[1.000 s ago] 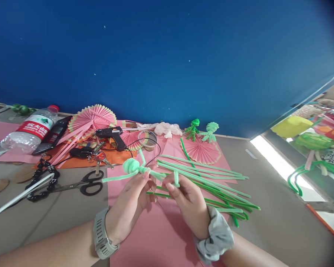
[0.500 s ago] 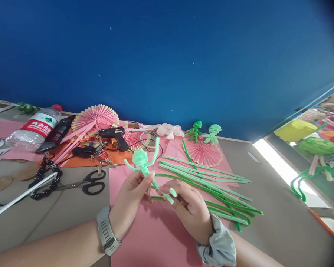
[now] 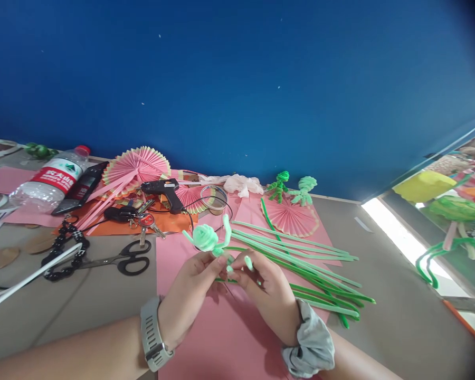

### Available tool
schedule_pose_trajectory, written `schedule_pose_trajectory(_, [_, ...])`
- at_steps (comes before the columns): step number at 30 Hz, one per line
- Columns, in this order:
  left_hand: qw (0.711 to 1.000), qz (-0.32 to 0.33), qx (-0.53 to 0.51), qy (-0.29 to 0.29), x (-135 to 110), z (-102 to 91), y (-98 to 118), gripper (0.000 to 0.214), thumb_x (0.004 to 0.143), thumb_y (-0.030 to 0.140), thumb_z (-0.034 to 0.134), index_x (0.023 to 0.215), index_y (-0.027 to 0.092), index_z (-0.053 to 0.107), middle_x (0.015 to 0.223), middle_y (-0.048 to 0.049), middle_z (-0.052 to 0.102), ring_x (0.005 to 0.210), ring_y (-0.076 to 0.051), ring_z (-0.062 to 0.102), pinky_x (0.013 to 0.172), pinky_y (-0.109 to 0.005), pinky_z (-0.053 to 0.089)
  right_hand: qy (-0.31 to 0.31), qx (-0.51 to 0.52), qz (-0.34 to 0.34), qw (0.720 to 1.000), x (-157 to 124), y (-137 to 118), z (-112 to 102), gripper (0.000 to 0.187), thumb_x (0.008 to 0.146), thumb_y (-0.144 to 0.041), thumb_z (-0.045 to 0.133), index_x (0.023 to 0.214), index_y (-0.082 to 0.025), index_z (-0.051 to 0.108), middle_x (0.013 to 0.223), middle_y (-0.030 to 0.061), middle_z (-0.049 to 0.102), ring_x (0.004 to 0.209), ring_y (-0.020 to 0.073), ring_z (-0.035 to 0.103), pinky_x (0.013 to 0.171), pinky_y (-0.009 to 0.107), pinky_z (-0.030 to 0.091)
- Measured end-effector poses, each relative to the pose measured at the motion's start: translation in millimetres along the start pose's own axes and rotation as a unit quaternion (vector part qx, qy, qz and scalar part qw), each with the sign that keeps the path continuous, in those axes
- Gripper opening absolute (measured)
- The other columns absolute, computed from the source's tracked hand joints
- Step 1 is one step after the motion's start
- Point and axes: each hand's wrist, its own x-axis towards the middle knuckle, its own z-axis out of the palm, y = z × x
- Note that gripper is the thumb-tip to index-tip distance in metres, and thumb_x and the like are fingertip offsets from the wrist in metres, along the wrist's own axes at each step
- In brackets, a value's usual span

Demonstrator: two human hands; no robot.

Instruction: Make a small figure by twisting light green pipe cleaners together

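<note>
A light green pipe-cleaner figure (image 3: 209, 239) with a coiled round head is held up over the pink paper sheet (image 3: 221, 338). My left hand (image 3: 190, 295), with a grey watch on its wrist, pinches the figure just below the head. My right hand (image 3: 267, 293), a grey scrunchie at the wrist, pinches the figure's lower stems beside the left fingertips. Two short stems stick out on either side of the head. To the right of my hands lies a bundle of loose green pipe cleaners (image 3: 309, 269).
Scissors (image 3: 121, 261), keys (image 3: 142, 224), a black glue gun (image 3: 164, 192), pink paper fans (image 3: 136, 166), a water bottle (image 3: 49, 179) and a black bead chain (image 3: 63, 253) lie left. Two finished green figures (image 3: 293, 190) stand by the blue wall (image 3: 237, 79). A window sill (image 3: 399, 237) runs along the right.
The figure has turned from lying sideways to head-up, and its lower stems have been drawn in. Both hands have closed together under the head.
</note>
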Motion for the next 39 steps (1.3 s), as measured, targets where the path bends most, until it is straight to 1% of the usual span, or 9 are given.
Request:
schedule_pose_trajectory(6, [0.998, 0.005, -0.068, -0.009, -2.8, 3.7, 2.5, 0.027, 0.085, 0.039, 0.046, 0.088, 0.018, 0.062, 0.096, -0.0058, 0.059, 0.089, -0.018, 0.054, 0.071, -0.027, 0.047, -0.009, -0.018, 0.022, 1.000, 4.1, -1.7, 0.0, 0.007, 0.080, -0.017, 0.056, 0.076, -0.020, 0.051, 0.082, 0.0001, 0.042, 0.065, 0.0111, 0.042, 0.051, 0.020, 0.036])
schedule_pose_trajectory(11, [0.997, -0.012, -0.081, -0.004, -4.6, 4.6, 2.7, 0.024, 0.084, 0.038, 0.048, 0.093, 0.019, 0.061, 0.098, -0.0067, 0.061, 0.093, -0.019, 0.055, 0.079, -0.031, 0.046, 0.010, -0.053, 0.018, 0.998, 3.6, -3.1, 0.8, 0.009, 0.081, -0.013, 0.052, 0.076, -0.020, 0.048, 0.084, 0.0006, 0.042, 0.068, 0.0115, 0.042, 0.053, 0.020, 0.037])
schedule_pose_trajectory(18, [0.996, -0.016, -0.084, 0.004, -7.1, 5.8, 0.6, 0.022, 0.084, 0.038, 0.048, 0.087, 0.019, 0.058, 0.095, -0.0057, 0.062, 0.092, -0.018, 0.055, 0.074, -0.027, 0.045, 0.019, -0.078, 0.033, 0.996, 4.7, -3.1, 1.8, 0.014, 0.080, -0.016, 0.052, 0.070, -0.019, 0.044, 0.079, 0.0004, 0.042, 0.066, 0.0115, 0.043, 0.050, 0.020, 0.037])
schedule_pose_trajectory(23, [0.999, -0.016, -0.040, -0.001, -3.3, 5.1, -0.6, 0.023, 0.082, 0.039, 0.051, 0.078, 0.017, 0.059, 0.084, -0.0041, 0.062, 0.080, -0.016, 0.056, 0.067, -0.025, 0.045, 0.025, -0.099, 0.021, 0.995, 3.0, -2.0, 4.9, 0.017, 0.077, -0.013, 0.051, 0.068, -0.020, 0.039, 0.074, -0.0008, 0.042, 0.060, 0.0107, 0.041, 0.049, 0.021, 0.036])
schedule_pose_trajectory(26, [1.000, 0.004, 0.000, 0.018, -1.8, 3.9, 1.2, 0.024, 0.080, 0.039, 0.054, 0.073, 0.017, 0.058, 0.074, -0.0021, 0.060, 0.069, -0.014, 0.054, 0.061, -0.024, 0.044, 0.040, -0.081, 0.049, 0.995, -0.2, -5.0, 6.9, 0.014, 0.078, -0.019, 0.052, 0.075, -0.021, 0.039, 0.074, -0.0011, 0.043, 0.062, 0.0115, 0.043, 0.048, 0.021, 0.037])
schedule_pose_trajectory(29, [0.999, 0.027, -0.002, 0.027, -2.6, 4.1, 4.1, 0.024, 0.081, 0.037, 0.053, 0.069, 0.017, 0.055, 0.063, 0.0011, 0.055, 0.063, -0.012, 0.051, 0.061, -0.023, 0.043, -0.006, -0.052, 0.054, 0.997, -3.2, -9.6, 7.7, 0.014, 0.081, -0.027, 0.051, 0.085, -0.020, 0.039, 0.076, -0.0012, 0.047, 0.063, 0.0112, 0.044, 0.053, 0.021, 0.039])
schedule_pose_trajectory(32, [0.999, 0.032, -0.032, 0.009, -3.9, 5.6, 4.4, 0.022, 0.082, 0.036, 0.051, 0.071, 0.017, 0.055, 0.062, 0.0012, 0.053, 0.060, -0.011, 0.050, 0.058, -0.022, 0.042, -0.061, -0.076, 0.056, 0.994, -5.4, -11.4, 7.6, 0.018, 0.084, -0.031, 0.048, 0.073, -0.020, 0.038, 0.060, -0.0055, 0.041, 0.051, 0.0085, 0.036, 0.048, 0.021, 0.031])
schedule_pose_trajectory(35, [0.998, 0.037, -0.047, 0.020, -4.0, 6.2, 1.1, 0.018, 0.081, 0.035, 0.054, 0.077, 0.017, 0.056, 0.061, 0.0022, 0.051, 0.056, -0.010, 0.046, 0.054, -0.020, 0.038, -0.055, -0.075, 0.054, 0.994, -6.7, -10.4, 6.5, 0.023, 0.086, -0.033, 0.044, 0.069, -0.020, 0.035, 0.055, -0.0068, 0.035, 0.047, 0.0078, 0.030, 0.045, 0.021, 0.026])
schedule_pose_trajectory(39, [0.998, 0.043, -0.034, 0.043, -3.6, 5.4, -2.5, 0.017, 0.079, 0.034, 0.057, 0.075, 0.017, 0.056, 0.065, 0.0020, 0.051, 0.061, -0.010, 0.047, 0.058, -0.020, 0.039, -0.086, -0.078, 0.039, 0.993, -6.6, -11.7, 4.2, 0.018, 0.089, -0.029, 0.038, 0.074, -0.020, 0.039, 0.060, -0.0043, 0.042, 0.051, 0.0094, 0.037, 0.050, 0.022, 0.031])
